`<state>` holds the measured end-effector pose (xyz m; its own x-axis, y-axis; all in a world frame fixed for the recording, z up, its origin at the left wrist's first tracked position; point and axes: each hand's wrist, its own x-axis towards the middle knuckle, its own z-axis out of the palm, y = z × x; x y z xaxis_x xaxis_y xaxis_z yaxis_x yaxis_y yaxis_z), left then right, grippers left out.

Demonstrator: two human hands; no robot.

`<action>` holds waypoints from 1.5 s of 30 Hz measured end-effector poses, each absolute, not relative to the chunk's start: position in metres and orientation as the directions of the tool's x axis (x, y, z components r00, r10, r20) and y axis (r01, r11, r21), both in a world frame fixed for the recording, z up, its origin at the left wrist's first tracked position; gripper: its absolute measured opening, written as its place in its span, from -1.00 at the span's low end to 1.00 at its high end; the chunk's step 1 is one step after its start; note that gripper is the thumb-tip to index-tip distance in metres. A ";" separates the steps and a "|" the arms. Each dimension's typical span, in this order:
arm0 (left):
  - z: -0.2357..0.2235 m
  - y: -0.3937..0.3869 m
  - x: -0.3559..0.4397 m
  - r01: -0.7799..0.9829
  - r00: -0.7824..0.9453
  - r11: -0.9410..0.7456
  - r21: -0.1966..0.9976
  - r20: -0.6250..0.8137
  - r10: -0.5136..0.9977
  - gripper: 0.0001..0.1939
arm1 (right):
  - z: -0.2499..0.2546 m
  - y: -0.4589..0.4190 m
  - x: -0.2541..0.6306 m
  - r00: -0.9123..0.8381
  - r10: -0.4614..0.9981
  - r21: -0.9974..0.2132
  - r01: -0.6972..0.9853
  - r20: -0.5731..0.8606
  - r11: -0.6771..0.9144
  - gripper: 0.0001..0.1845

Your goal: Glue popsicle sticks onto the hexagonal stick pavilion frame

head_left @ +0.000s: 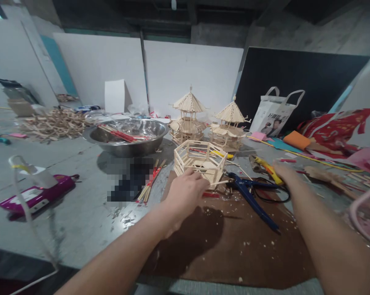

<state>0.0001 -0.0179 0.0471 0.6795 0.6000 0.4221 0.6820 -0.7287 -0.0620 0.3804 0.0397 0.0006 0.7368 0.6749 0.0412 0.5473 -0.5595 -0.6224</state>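
An eight-sided open frame of pale thin sticks (200, 157) sits at the far edge of a brown board. My left hand (189, 188) has its fingers curled over the frame's near left side, hiding part of it. To the right, my right hand (285, 174) is at the end of a yellow-and-red tool (269, 170); its fingers are blurred, so I cannot see whether they grip it. Blue-handled pliers (254, 198) lie between the frame and my right arm, beside a looped black cable (285, 198).
Two stick pagoda models (189, 125) (228, 131) stand behind the frame. A steel bowl (99, 141) with red-wrapped sticks is at left, near a purple power strip (39, 196). Scraps dot the brown board (234, 250). Further right is a pink-rimmed basket (357, 221).
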 end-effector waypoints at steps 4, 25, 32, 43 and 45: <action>0.059 0.000 -0.015 0.676 0.670 -0.729 -0.106 0.499 0.549 -0.75 | 0.024 0.032 0.360 0.767 0.625 -0.503 0.601 0.145 -0.621 -0.53; 0.089 0.038 -0.020 0.530 0.758 -0.848 -0.025 0.461 0.461 -0.80 | 0.066 -0.011 0.179 -0.352 0.666 -0.128 0.818 0.658 0.560 -0.85; 0.103 0.057 -0.028 0.400 0.749 -0.813 0.423 0.360 0.556 -0.69 | 0.061 -0.006 0.187 -0.328 0.689 -0.186 0.808 0.646 0.559 -0.86; 0.088 0.069 -0.042 0.329 0.724 -0.659 0.676 0.267 0.635 -0.76 | 0.054 -0.002 0.194 -0.373 0.683 -0.124 0.819 0.628 0.561 -0.87; 0.088 0.069 -0.042 0.333 0.733 -0.659 0.675 0.254 0.631 -0.76 | 0.054 -0.002 0.197 -0.380 0.682 -0.107 0.824 0.625 0.557 -0.88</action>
